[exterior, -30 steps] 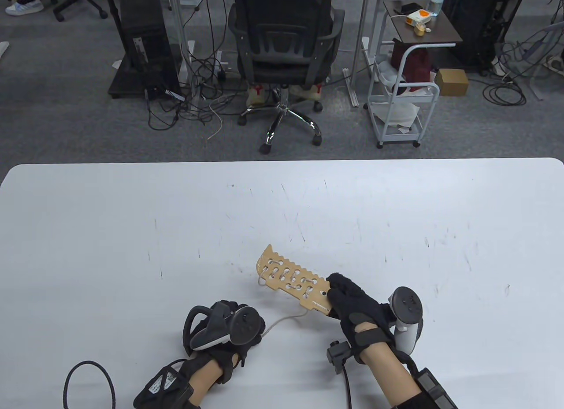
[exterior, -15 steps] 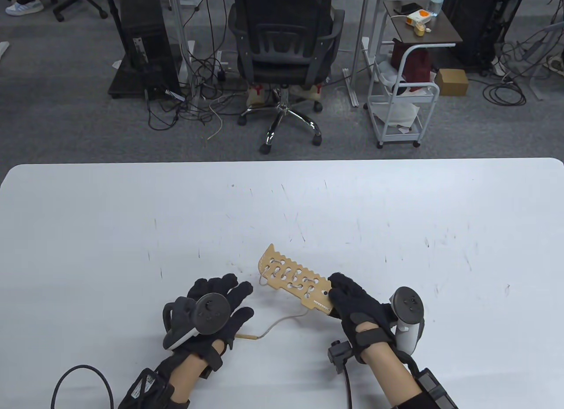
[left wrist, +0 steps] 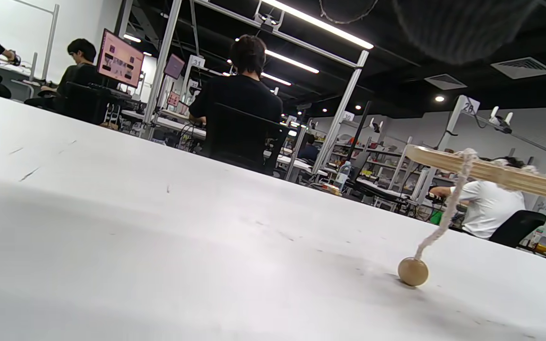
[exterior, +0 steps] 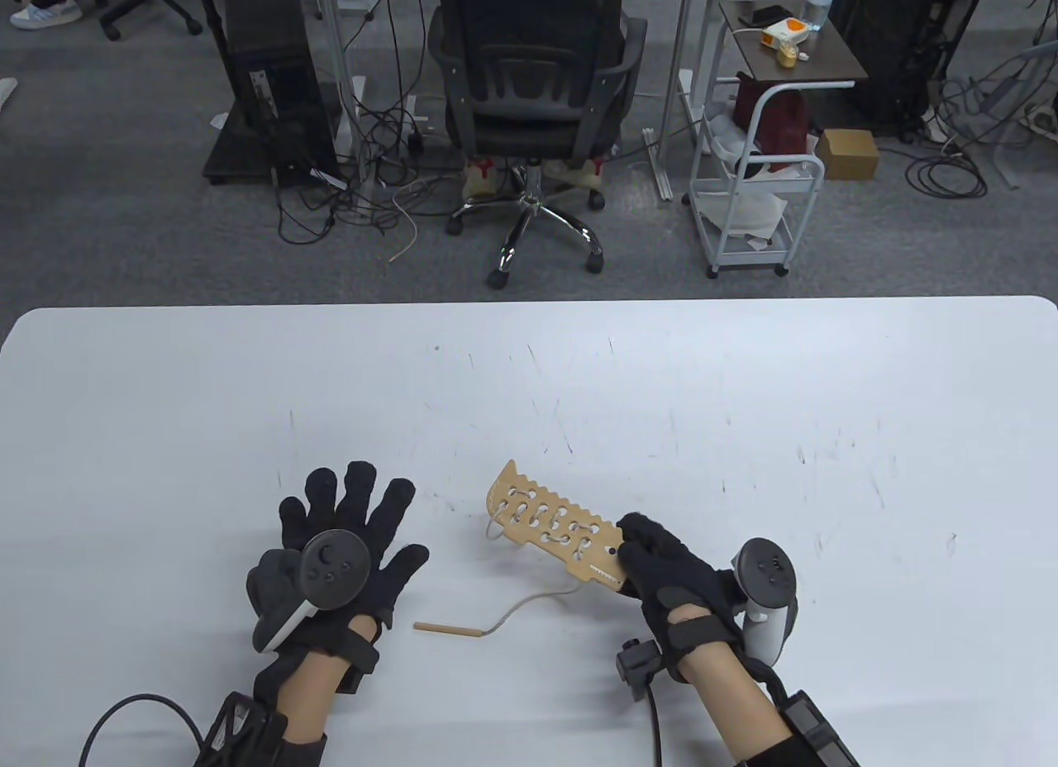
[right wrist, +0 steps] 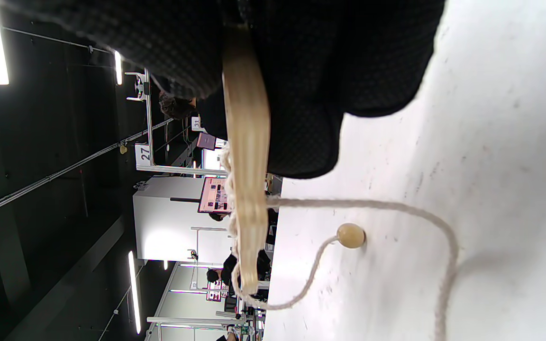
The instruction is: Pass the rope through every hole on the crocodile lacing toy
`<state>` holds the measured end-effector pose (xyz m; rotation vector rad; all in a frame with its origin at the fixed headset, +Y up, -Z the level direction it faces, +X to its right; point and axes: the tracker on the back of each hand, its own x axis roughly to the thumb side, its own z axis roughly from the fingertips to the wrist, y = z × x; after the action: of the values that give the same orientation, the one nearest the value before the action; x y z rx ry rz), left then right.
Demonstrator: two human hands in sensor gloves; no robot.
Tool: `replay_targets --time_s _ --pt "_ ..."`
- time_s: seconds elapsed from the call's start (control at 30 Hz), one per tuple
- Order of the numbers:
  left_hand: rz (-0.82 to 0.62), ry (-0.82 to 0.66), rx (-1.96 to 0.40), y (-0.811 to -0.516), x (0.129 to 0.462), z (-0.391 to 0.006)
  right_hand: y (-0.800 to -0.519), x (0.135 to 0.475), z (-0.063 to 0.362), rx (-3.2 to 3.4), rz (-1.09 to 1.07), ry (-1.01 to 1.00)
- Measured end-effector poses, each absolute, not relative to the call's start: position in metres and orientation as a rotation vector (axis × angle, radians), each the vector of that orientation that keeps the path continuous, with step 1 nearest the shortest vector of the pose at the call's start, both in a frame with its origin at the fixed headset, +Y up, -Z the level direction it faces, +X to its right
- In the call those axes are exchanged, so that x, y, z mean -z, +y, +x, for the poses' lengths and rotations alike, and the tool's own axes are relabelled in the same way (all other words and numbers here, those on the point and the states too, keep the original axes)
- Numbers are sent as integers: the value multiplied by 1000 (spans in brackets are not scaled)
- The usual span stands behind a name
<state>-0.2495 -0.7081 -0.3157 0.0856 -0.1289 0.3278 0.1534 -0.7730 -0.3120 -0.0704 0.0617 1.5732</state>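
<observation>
At the table's near edge, around five o'clock, the right hand (exterior: 661, 573) in its black sensor glove grips the near end of the flat tan wooden crocodile lacing board (exterior: 552, 526), holding it tilted clear of the white scuffed table (exterior: 744, 387). At seven o'clock the left hand (exterior: 347, 544) lies flat, fingers spread and straight, holding nothing. Between the hands the cream rope (exterior: 529, 603) trails from the board to its wooden needle tip (exterior: 446, 629) lying loose. Beyond the board's far end, a round wooden bead (left wrist: 413, 271) rests on the table.
</observation>
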Motion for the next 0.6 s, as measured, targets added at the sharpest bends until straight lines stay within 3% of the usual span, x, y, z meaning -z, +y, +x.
replay_targets --time_s 0.6 --pt "41 -109 -374 -713 319 -259 -773 309 143 -1590 -60 137"
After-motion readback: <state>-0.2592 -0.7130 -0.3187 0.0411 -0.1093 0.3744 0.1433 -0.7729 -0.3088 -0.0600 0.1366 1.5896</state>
